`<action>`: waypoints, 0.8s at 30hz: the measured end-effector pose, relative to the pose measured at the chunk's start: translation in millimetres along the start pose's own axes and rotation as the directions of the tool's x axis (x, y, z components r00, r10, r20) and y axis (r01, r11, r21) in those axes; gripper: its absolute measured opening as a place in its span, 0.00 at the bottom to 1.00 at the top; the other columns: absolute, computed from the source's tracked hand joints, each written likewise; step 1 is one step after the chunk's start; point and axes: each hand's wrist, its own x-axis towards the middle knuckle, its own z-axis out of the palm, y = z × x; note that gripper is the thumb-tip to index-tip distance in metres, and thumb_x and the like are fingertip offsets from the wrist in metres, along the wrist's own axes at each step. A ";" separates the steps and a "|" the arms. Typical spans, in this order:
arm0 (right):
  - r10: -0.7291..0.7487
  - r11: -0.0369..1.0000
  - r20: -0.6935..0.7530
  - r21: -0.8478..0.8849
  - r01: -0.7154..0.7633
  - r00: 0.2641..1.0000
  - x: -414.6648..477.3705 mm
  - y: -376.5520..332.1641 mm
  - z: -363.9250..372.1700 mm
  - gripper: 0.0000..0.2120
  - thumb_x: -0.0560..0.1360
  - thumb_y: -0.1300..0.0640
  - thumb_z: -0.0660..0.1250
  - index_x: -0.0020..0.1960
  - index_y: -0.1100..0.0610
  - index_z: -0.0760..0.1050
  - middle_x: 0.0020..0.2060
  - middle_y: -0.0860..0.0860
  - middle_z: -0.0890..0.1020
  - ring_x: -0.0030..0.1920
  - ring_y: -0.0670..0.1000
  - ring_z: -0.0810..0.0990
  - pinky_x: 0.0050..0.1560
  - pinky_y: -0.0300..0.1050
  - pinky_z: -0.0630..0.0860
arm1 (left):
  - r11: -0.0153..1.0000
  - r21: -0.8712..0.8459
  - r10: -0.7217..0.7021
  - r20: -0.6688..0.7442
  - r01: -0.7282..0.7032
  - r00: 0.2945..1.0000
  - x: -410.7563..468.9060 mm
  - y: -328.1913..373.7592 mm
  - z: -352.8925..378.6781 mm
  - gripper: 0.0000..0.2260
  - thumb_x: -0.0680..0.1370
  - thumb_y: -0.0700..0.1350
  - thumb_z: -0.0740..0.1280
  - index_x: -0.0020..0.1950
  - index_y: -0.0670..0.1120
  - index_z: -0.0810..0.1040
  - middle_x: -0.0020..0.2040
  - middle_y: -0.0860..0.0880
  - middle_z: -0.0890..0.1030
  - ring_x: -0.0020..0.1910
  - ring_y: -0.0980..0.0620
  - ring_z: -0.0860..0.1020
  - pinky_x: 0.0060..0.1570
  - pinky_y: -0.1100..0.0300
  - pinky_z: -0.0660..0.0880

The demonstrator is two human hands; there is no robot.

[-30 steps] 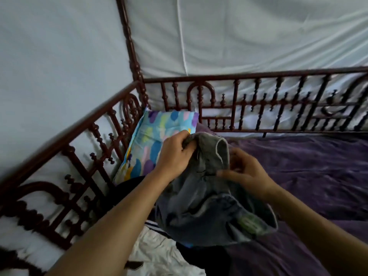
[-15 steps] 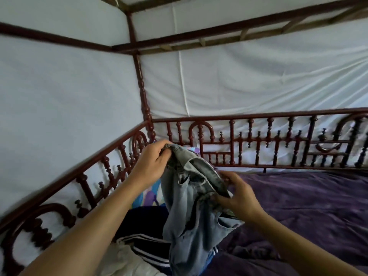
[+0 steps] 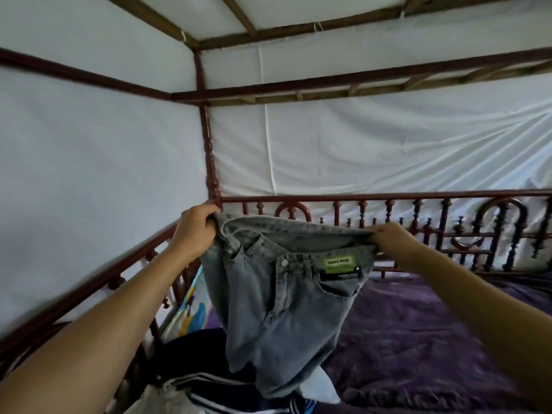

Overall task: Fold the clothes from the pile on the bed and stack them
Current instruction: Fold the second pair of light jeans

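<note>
Over purple bed (image 3: 418,339) — jeans (image 3: 283,309) between 2 hands (image 3: 194,231) (image 3: 391,237)

This is a bedroom in a home. A big bed of dark red carved wood (image 3: 388,195) fills the view. It has a low fence of little turned posts on two sides, a tall corner post (image 3: 209,150), and dark wooden beams (image 3: 328,80) overhead like a roof frame. White cloth (image 3: 388,144) is stretched around the bed and over the top, like a tent. A soft purple blanket (image 3: 418,339) covers the bed. A pillow with bright blue and yellow blobs (image 3: 191,312) sits in the corner by the fence. A pile of everyday clothes (image 3: 215,386) lies on the bed, with light blue denim jeans (image 3: 283,309) up above it.
</note>
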 end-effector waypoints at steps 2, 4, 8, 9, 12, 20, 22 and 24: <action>-0.056 0.995 -0.012 0.080 0.057 0.998 3.2 -37.9 -10.7 0.07 0.75 0.65 0.64 0.45 0.62 0.81 0.38 0.56 0.82 0.37 0.51 0.81 0.35 0.43 0.78 | 0.996 -0.032 -0.083 -0.004 0.083 0.997 0.3 -14.8 -5.1 0.18 0.71 0.29 0.61 0.31 0.51 0.73 0.32 0.46 0.76 0.41 0.39 0.78 0.39 0.54 0.68; -0.088 0.982 -0.038 0.162 0.093 0.995 1.8 -72.5 -17.4 0.06 0.75 0.63 0.65 0.46 0.63 0.80 0.35 0.56 0.83 0.36 0.54 0.81 0.39 0.48 0.79 | 0.966 -0.179 -0.193 -0.015 0.187 0.981 10.1 -20.0 -15.5 0.17 0.72 0.30 0.60 0.30 0.49 0.76 0.33 0.44 0.79 0.41 0.40 0.79 0.42 0.48 0.75; -0.136 0.926 -0.006 0.354 0.130 0.991 -12.2 -132.9 -29.3 0.09 0.74 0.54 0.66 0.47 0.60 0.78 0.35 0.57 0.84 0.34 0.56 0.84 0.35 0.49 0.82 | 0.885 -0.419 -0.245 -0.046 0.204 0.968 41.5 -11.2 -53.2 0.14 0.72 0.32 0.59 0.39 0.46 0.81 0.41 0.43 0.83 0.45 0.41 0.80 0.51 0.42 0.78; -0.176 0.911 0.025 0.382 0.153 0.984 -17.5 -144.6 -32.8 0.12 0.74 0.50 0.67 0.49 0.59 0.78 0.38 0.57 0.85 0.37 0.57 0.84 0.37 0.49 0.81 | 0.886 -0.432 -0.220 -0.080 0.165 0.972 49.7 -6.0 -65.8 0.15 0.71 0.33 0.57 0.39 0.46 0.81 0.42 0.44 0.82 0.46 0.41 0.80 0.52 0.42 0.78; -0.340 0.887 0.142 0.377 0.267 0.930 -37.2 -175.7 -45.3 0.19 0.72 0.41 0.65 0.52 0.55 0.80 0.46 0.56 0.85 0.46 0.56 0.84 0.41 0.46 0.81 | 0.910 -0.414 -0.078 -0.162 0.004 0.984 72.1 8.0 -102.3 0.13 0.73 0.37 0.58 0.36 0.48 0.79 0.41 0.46 0.81 0.44 0.44 0.78 0.51 0.49 0.76; -0.514 0.812 0.158 0.406 0.419 0.843 -84.5 -211.8 -68.5 0.19 0.71 0.57 0.69 0.61 0.60 0.77 0.58 0.59 0.81 0.58 0.58 0.81 0.51 0.47 0.80 | 0.939 -0.067 0.281 -0.418 -0.338 0.864 131.4 22.9 -124.3 0.10 0.79 0.43 0.58 0.56 0.42 0.74 0.52 0.39 0.80 0.50 0.42 0.77 0.49 0.52 0.74; -0.437 0.842 0.095 0.393 0.369 0.895 -90.6 -188.6 -69.0 0.19 0.71 0.57 0.69 0.61 0.60 0.77 0.58 0.61 0.81 0.57 0.59 0.81 0.51 0.48 0.80 | 0.960 0.024 0.268 -0.361 -0.278 0.893 134.5 23.7 -92.3 0.11 0.78 0.45 0.56 0.58 0.43 0.72 0.51 0.35 0.79 0.50 0.35 0.77 0.48 0.45 0.73; -0.297 0.902 0.017 0.333 0.275 0.955 -94.5 -153.2 -66.6 0.21 0.70 0.56 0.70 0.61 0.63 0.76 0.56 0.62 0.82 0.56 0.61 0.81 0.50 0.50 0.80 | 0.963 0.099 0.268 -0.245 -0.251 0.932 124.9 21.9 -49.9 0.10 0.79 0.46 0.55 0.57 0.45 0.70 0.50 0.33 0.79 0.48 0.32 0.77 0.45 0.44 0.71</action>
